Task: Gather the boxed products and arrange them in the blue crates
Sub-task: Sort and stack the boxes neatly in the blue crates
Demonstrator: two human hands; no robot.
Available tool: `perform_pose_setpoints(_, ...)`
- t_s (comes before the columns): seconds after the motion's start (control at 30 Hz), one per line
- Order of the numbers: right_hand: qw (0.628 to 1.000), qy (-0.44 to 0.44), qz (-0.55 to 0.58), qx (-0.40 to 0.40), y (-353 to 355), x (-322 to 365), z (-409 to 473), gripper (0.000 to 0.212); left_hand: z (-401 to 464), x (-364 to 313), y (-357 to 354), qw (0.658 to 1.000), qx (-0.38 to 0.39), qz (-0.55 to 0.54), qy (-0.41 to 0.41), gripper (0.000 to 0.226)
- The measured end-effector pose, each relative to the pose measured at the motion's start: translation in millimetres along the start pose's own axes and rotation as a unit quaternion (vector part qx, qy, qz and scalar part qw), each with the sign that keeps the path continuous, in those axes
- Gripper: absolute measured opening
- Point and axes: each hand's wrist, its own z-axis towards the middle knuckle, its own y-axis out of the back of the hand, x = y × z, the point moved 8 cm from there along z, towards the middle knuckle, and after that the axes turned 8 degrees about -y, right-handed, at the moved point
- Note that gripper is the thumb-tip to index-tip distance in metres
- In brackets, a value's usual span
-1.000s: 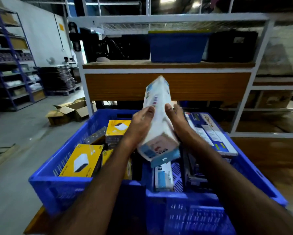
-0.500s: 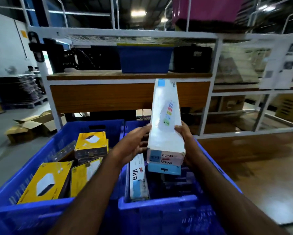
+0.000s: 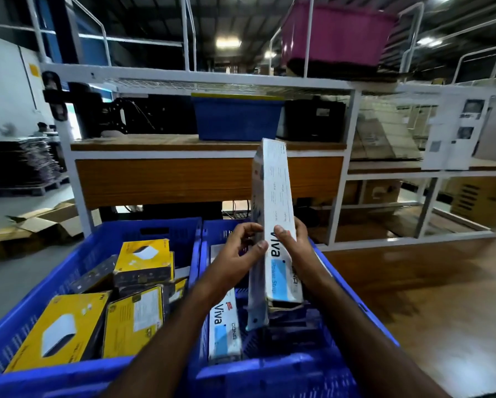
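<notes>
1. Currently a long white Viva box (image 3: pixel 272 202) is held upright over the right blue crate (image 3: pixel 364 311), lower end down among the dark boxes already inside, probably so it can be slotted in on edge.
2. The right hand (image 3: pixel 294 244) is wrapped round the box's right side, thumb curled across the front face near the printed name.
3. The left hand (image 3: pixel 238 254) is set against the left edge, thumb pressed on it, fingers half curled; a steadying hold, it is judged.
4. A second Viva box (image 3: pixel 223 326) is laid flat along the right crate's left wall, just beside the held one.
5. The left blue crate (image 3: pixel 34 320) is crowded with yellow boxes (image 3: pixel 63 331), tilted and overlapping; little room is left there.
6. Open room is seen in the right crate's near part, where mesh floor shows.
7. Overhead, the shelf frame (image 3: pixel 206 81) is well apart from the box top, so lifting is not blocked.
</notes>
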Motion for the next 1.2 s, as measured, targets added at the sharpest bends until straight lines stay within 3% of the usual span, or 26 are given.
perform_pose_setpoints(0.3, 1.0, 0.014, -0.016, -0.004, -7, 2, -2, 0.058, -3, -3, 5, 1.0, -0.013, 0.003, 0.0, 0.026)
perform_pose_setpoints(0.57, 1.0, 0.016, -0.011, -0.005, -12, 2, 0, 0.074, -5, -2, 16, 1.0, -0.016, 0.006, 0.009, 0.028)
perform_pose_setpoints(0.67, 0.992, 0.035, -0.107, -0.059, -7, 4, 4, 0.076, -6, 7, 24, 0.998, -0.023, 0.02, 0.049, 0.027)
perform_pose_setpoints(0.73, 0.976, 0.051, -0.192, -0.094, -7, 12, 3, 0.081, -6, 22, 37, 0.99, -0.058, 0.088, 0.094, 0.026)
perform_pose_setpoints(0.8, 0.942, 0.048, -0.313, -0.115, -13, 19, 5, 0.083, -9, 40, 50, 0.951, -0.038, 0.263, 0.159, 0.032)
perform_pose_setpoints(0.9, 0.865, 0.053, -0.488, -0.106, -38, 24, 8, 0.069, -21, 64, 33, 0.834, 0.171, 0.473, 0.226, 0.033)
perform_pose_setpoints(1.0, 0.835, 0.019, -0.544, -0.077, -58, 14, 14, 0.059, -40, 79, 12, 0.718, 0.321, 0.566, 0.246, 0.034)
perform_pose_setpoints(1.07, 0.824, -0.016, -0.564, -0.059, -63, -1, 20, 0.052, -51, 89, 11, 0.659, 0.331, 0.632, 0.237, 0.037)
perform_pose_setpoints(1.17, 0.812, -0.045, -0.581, -0.043, -64, -23, 27, 0.041, -62, 82, 12, 0.613, 0.276, 0.713, 0.2, 0.043)
perform_pose_setpoints(1.2, 0.806, -0.05, -0.589, -0.032, -65, -32, 29, 0.037, -65, 77, 12, 0.578, 0.282, 0.739, 0.202, 0.041)
